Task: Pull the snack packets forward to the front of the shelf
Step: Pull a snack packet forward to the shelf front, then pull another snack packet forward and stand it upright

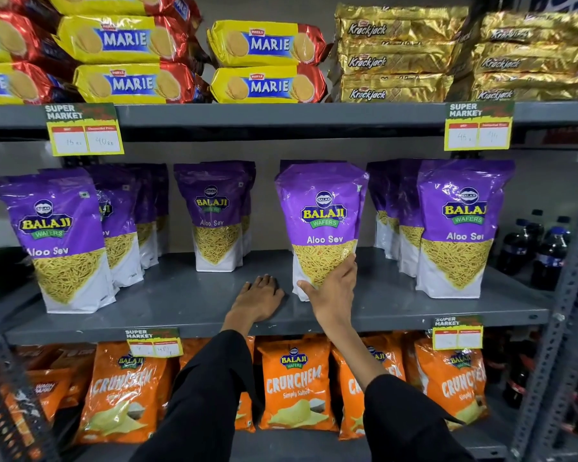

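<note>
Purple Balaji Aloo Sev packets stand in rows on the grey middle shelf (187,305). My right hand (334,288) grips the lower part of the centre-right packet (321,208), which stands upright near the shelf's front. My left hand (259,300) lies flat on the bare shelf just left of it, fingers together, holding nothing. Another packet (216,215) stands farther back, centre-left. The left front packet (59,241) and the right front packet (461,228) stand near the front edge with more packets behind them.
Yellow Marie biscuit packs (267,61) and gold Krackjack packs (397,55) fill the top shelf. Orange Crunchem bags (294,385) sit on the shelf below. Dark drink bottles (548,255) stand at the right beyond the rack's upright. Price tags (84,135) hang from the shelf edges.
</note>
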{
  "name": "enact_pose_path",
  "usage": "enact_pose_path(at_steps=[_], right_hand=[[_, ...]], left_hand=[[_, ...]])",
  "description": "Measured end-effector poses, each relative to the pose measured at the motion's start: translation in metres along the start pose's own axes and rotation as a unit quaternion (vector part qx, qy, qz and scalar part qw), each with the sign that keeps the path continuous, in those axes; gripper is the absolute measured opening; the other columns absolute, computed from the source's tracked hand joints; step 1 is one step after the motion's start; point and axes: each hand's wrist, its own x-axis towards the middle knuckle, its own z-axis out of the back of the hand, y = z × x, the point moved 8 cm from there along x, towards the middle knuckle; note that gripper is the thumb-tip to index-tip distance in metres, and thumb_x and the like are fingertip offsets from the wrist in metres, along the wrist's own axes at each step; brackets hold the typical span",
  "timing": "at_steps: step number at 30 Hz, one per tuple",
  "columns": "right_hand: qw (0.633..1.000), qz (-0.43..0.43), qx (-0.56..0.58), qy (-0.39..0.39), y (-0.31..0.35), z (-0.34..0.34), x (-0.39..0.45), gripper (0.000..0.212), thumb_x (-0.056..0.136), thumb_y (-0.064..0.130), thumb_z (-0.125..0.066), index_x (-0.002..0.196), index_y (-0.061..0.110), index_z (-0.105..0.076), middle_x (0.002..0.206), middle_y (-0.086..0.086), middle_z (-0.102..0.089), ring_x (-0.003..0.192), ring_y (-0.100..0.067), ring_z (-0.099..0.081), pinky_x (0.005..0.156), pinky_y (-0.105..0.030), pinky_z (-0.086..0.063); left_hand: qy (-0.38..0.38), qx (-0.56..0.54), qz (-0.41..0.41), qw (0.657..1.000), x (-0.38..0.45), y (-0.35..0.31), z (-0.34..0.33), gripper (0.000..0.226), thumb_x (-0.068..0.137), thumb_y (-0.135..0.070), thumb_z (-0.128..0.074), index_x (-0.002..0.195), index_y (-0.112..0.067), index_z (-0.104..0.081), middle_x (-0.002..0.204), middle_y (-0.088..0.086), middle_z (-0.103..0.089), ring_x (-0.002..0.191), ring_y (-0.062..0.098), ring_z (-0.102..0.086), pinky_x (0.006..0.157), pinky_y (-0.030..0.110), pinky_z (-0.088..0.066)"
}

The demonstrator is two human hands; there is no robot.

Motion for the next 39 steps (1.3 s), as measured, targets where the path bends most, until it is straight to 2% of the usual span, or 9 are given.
enact_pose_path(at_steps=[3,6,13,20,26,28,32,36,39], right_hand=[[1.000,-0.007,-0.017,0.009,0.002,-0.003,0.000,0.133,0.063,0.077,-0.067,0.152,0.006,0.002,0.156,-0.026,-0.022,0.144,-0.043,-0.030,0.104,-0.059,-0.047],[1.000,-0.005,-0.023,0.001,0.001,-0.003,0.001,0.129,0.061,0.079,-0.061,0.150,0.011,0.003,0.155,-0.026,-0.024,0.142,-0.042,-0.033,0.101,-0.058,-0.050],[0.999,-0.005,-0.045,-0.010,-0.001,-0.005,0.004,0.130,0.066,0.061,-0.081,0.152,0.006,0.000,0.157,-0.025,-0.024,0.145,-0.042,-0.031,0.105,-0.056,-0.048],[1.000,-0.009,-0.005,-0.007,-0.006,-0.001,-0.004,0.133,0.066,0.067,-0.077,0.154,0.007,0.002,0.161,-0.027,-0.014,0.148,-0.043,-0.024,0.114,-0.054,-0.039],[0.979,0.135,0.101,-0.119,0.033,0.031,-0.048,0.056,0.096,0.039,-0.060,0.141,0.016,-0.036,0.142,-0.006,-0.042,0.128,-0.022,-0.050,0.094,-0.040,-0.055],[0.970,0.176,0.139,-0.099,0.053,0.023,-0.059,0.039,0.097,0.029,-0.060,0.131,0.016,-0.046,0.130,-0.002,-0.051,0.120,-0.014,-0.053,0.094,-0.033,-0.053],[0.966,0.180,0.185,-0.030,0.091,-0.018,-0.062,0.030,0.097,0.029,-0.059,0.123,0.018,-0.052,0.119,0.002,-0.060,0.113,-0.010,-0.058,0.094,-0.031,-0.052],[0.971,0.141,0.189,0.024,0.118,-0.078,-0.048,0.035,0.093,0.028,-0.063,0.124,0.016,-0.052,0.121,-0.002,-0.059,0.112,-0.017,-0.057,0.094,-0.034,-0.051],[0.981,0.101,0.158,0.057,0.132,-0.124,-0.035,0.048,0.091,0.026,-0.067,0.130,0.008,-0.048,0.130,-0.010,-0.054,0.119,-0.024,-0.054,0.089,-0.022,-0.040]], left_hand=[[0.004,-0.001,0.002,1.000,0.000,0.000,-0.001,0.063,0.104,-0.043,-0.020,0.157,-0.010,-0.022,0.168,0.010,-0.017,0.156,0.023,-0.013,0.125,0.048,-0.012],[0.006,-0.004,0.002,1.000,0.000,0.000,-0.001,0.063,0.104,-0.043,-0.020,0.157,-0.010,-0.021,0.168,0.009,-0.016,0.156,0.022,-0.012,0.126,0.047,-0.011],[0.002,-0.008,0.004,1.000,0.002,0.003,-0.001,0.061,0.102,-0.044,-0.021,0.152,-0.011,-0.031,0.165,0.010,-0.025,0.154,0.023,-0.018,0.125,0.049,-0.015],[0.005,-0.021,0.010,1.000,-0.001,0.004,0.001,0.059,0.103,-0.043,-0.022,0.150,-0.011,-0.033,0.163,0.010,-0.029,0.152,0.024,-0.022,0.124,0.049,-0.018],[-0.045,-0.090,0.014,0.995,-0.016,0.006,0.019,0.054,0.104,-0.039,-0.035,0.150,-0.010,-0.037,0.162,0.011,-0.032,0.145,0.033,-0.036,0.119,0.047,-0.026],[-0.066,-0.097,0.010,0.993,-0.024,0.019,0.025,0.055,0.103,-0.041,-0.035,0.150,-0.011,-0.035,0.163,0.011,-0.031,0.146,0.032,-0.035,0.120,0.047,-0.026],[-0.090,-0.083,0.012,0.992,-0.044,0.064,0.039,0.052,0.104,-0.040,-0.034,0.148,-0.012,-0.038,0.162,0.011,-0.031,0.145,0.033,-0.036,0.120,0.051,-0.026],[-0.079,-0.058,0.043,0.994,-0.054,0.133,0.042,0.046,0.105,-0.038,-0.031,0.141,-0.013,-0.046,0.162,0.013,-0.031,0.146,0.032,-0.036,0.123,0.048,-0.018],[-0.083,-0.053,0.060,0.993,-0.059,0.176,0.052,0.048,0.105,-0.035,-0.033,0.146,-0.011,-0.040,0.158,0.014,-0.037,0.144,0.033,-0.038,0.120,0.049,-0.025]])
